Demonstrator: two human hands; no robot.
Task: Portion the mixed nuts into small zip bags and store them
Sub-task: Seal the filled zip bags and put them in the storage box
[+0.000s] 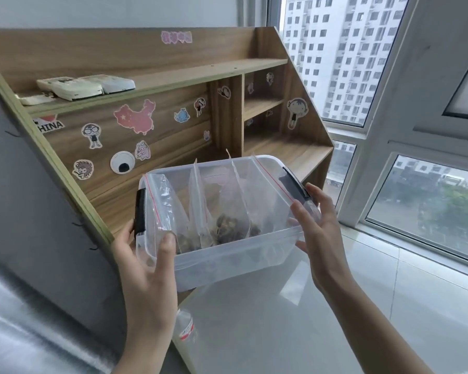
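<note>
both forearms are bare, with no sleeves, rings or watch visible.

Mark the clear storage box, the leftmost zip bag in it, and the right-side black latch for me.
clear storage box [235, 263], head view, bare front wall below the rim.
leftmost zip bag [164, 201], head view, its clear upper panel.
right-side black latch [293, 182], head view, middle of the clip.

left hand [149, 265] grips bin [227, 260] | right hand [319, 225] flat on its end | zip bags [200, 209] of nuts upright inside | shelf [152, 85] behind
</note>
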